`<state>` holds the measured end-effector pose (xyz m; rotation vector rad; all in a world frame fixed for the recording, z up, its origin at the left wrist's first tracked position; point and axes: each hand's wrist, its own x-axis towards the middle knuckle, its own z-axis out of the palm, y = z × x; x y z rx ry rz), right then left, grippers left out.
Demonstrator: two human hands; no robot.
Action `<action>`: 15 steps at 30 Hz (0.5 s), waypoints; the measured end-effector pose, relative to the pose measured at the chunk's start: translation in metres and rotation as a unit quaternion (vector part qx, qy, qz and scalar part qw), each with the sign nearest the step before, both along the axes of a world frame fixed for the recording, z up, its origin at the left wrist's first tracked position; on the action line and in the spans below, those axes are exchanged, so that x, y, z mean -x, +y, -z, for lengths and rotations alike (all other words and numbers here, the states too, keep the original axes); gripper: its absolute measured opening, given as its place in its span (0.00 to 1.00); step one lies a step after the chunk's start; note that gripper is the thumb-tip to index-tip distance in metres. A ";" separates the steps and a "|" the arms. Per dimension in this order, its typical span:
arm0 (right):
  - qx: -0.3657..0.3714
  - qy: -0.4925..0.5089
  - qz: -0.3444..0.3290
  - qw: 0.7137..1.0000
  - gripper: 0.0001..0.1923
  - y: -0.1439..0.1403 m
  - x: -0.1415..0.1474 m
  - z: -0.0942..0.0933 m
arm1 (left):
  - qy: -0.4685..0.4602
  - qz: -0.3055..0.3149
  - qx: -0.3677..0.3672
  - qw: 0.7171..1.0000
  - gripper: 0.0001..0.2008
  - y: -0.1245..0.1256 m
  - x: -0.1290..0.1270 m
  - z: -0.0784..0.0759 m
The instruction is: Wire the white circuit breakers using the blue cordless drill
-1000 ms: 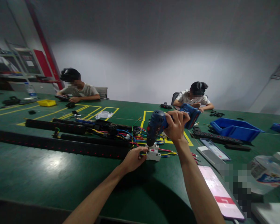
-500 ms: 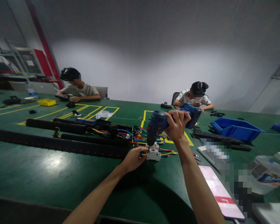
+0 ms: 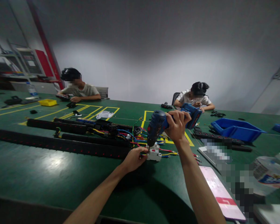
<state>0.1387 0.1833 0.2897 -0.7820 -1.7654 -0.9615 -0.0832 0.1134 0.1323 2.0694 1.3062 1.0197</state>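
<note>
My right hand is wrapped round the grip of a blue cordless drill. The drill points down, its bit at the left side of a white circuit breaker on the green table. At that same side, my left hand is closed in a pinch on a wire, a bit of yellow showing by the fingertips. The fingers hide most of the wire and touch or nearly touch the breaker. Red and yellow leads with ring terminals come out of the breaker's right side.
Long black power strips lie to the left, with loose coloured wires near their ends. At right are a blue bin, a phone and a clear plastic bottle. Two people sit across the table; a yellow tray is far left.
Almost nothing differs. Both hands, the drill and the breaker keep their places, while the whole view has shifted very slightly.
</note>
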 end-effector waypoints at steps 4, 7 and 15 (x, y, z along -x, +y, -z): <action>-0.006 -0.001 0.000 1.000 0.20 -0.001 0.000 -0.001 | 0.001 0.001 0.000 1.000 0.14 0.000 0.000 0.001; -0.012 0.000 0.001 1.000 0.18 -0.001 0.000 0.000 | 0.007 -0.001 0.002 1.000 0.14 0.001 0.001 0.001; 0.003 0.008 0.005 1.000 0.18 0.004 -0.004 0.002 | 0.011 -0.003 -0.013 1.000 0.13 -0.001 0.000 -0.001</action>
